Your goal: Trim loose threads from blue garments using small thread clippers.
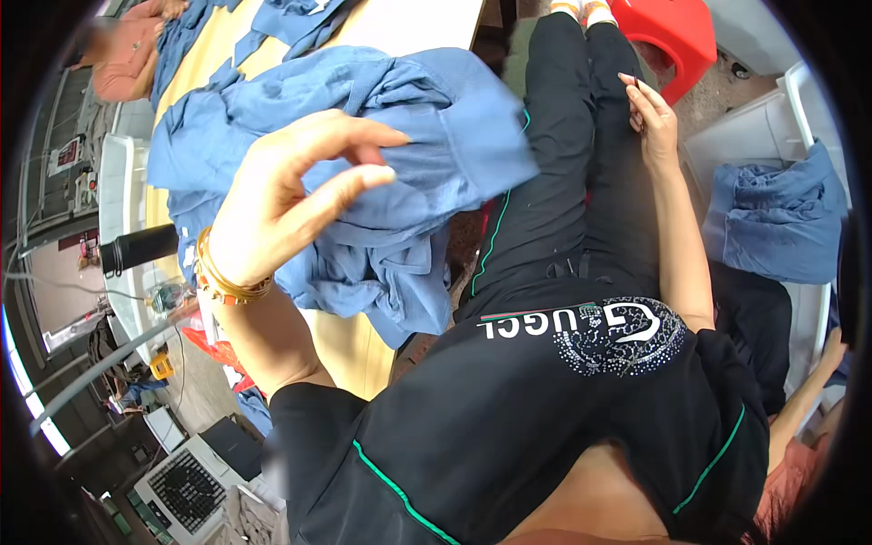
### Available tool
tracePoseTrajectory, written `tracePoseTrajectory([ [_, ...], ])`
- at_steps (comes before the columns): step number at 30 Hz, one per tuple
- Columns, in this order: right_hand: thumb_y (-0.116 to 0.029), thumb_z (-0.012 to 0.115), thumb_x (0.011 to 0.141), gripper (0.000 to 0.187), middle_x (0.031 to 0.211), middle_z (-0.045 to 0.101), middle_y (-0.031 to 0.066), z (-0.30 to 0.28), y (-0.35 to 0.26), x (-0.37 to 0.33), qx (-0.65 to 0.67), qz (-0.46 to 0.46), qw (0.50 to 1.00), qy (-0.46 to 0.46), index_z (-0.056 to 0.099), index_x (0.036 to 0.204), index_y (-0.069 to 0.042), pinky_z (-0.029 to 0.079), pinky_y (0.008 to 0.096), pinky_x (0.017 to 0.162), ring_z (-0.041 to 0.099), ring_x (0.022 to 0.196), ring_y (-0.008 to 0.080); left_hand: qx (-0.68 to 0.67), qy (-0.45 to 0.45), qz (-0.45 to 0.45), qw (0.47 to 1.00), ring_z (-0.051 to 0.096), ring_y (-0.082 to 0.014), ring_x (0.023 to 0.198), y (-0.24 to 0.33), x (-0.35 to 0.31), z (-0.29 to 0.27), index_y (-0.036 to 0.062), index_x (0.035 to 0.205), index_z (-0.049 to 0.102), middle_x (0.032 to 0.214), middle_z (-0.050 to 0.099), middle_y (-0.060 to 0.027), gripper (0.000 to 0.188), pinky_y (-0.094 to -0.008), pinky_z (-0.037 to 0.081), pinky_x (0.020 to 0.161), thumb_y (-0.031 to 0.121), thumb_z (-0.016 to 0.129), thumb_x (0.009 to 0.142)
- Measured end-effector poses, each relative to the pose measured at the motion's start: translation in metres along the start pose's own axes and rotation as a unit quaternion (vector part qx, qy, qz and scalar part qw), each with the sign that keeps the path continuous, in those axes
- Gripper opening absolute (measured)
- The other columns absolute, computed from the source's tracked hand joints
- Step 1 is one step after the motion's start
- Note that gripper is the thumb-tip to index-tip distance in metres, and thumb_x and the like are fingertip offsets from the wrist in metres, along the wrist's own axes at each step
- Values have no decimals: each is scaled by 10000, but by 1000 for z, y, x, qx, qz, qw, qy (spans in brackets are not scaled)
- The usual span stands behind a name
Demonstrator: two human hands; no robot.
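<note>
My left hand [300, 186], with bracelets at the wrist, is raised over a heap of blue garments [363, 95] on the pale wooden table. Its thumb and forefinger curve apart, and nothing shows between them. A ribbed blue edge of the top garment lies just beyond the fingertips, blurred by motion. Over my black-trousered legs, my right hand [650, 113] is closed in a pinch at the fingertips. A small dark tip shows there, too small to make out.
A red plastic stool [677, 36] stands beyond my feet. On the right a pale plastic bin [790, 109] holds a folded blue garment [777, 218]. Another person [127, 54] sits across the table at far left; another person's arm [808, 391] shows at lower right. A black cylinder [138, 250] juts beside the heap.
</note>
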State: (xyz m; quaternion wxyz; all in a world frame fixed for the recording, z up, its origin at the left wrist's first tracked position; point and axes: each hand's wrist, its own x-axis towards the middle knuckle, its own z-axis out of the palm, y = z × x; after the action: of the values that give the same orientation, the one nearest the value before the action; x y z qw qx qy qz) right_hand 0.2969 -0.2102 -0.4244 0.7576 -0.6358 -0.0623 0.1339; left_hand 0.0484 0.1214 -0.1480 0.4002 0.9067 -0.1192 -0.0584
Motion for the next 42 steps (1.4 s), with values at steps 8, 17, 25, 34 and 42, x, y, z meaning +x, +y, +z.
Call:
tracePoseTrajectory([
  [8, -111, 660, 920, 336, 812, 589, -75, 72, -32, -14, -53, -28, 988, -146, 657, 1244, -24, 332, 168, 591, 435, 653, 0, 186, 103, -141, 967, 606, -176, 739, -42, 39, -19, 3, 977, 698, 843, 664, -89, 172, -291, 466, 672, 156, 673, 903],
  [17, -73, 637, 942, 382, 862, 499, -47, 144, -49, -18, -95, -126, 954, -256, 601, 1320, -39, 380, 185, 731, 455, 799, 43, 38, 188, -258, 947, 628, -113, 752, -125, 63, 22, -47, 1014, 690, 853, 705, -65, 301, -252, 496, 717, 221, 737, 885],
  [25, -73, 703, 873, 325, 950, 596, 67, 196, -69, 5, -237, -471, 820, -224, 663, 1194, -35, 461, 266, 724, 577, 825, 170, -269, 258, -217, 902, 607, -51, 875, -138, 51, 23, -11, 1116, 686, 985, 700, -9, 206, -196, 472, 806, 68, 680, 926],
  [34, -164, 710, 865, 354, 1057, 672, 146, 226, -61, 5, -310, -585, 728, -178, 655, 1197, -54, 540, 344, 800, 655, 948, 305, -352, 263, -193, 877, 627, -80, 958, -142, 41, 21, -7, 1156, 664, 1041, 698, -37, 221, -218, 474, 893, 32, 639, 939],
  [42, -151, 716, 856, 344, 1057, 668, 139, 238, -57, 11, -287, -609, 721, -164, 665, 1185, -62, 541, 349, 793, 656, 941, 306, -352, 262, -185, 879, 606, -60, 920, -146, 41, 22, -12, 1151, 657, 1028, 684, -19, 215, -198, 463, 850, 38, 639, 943],
])
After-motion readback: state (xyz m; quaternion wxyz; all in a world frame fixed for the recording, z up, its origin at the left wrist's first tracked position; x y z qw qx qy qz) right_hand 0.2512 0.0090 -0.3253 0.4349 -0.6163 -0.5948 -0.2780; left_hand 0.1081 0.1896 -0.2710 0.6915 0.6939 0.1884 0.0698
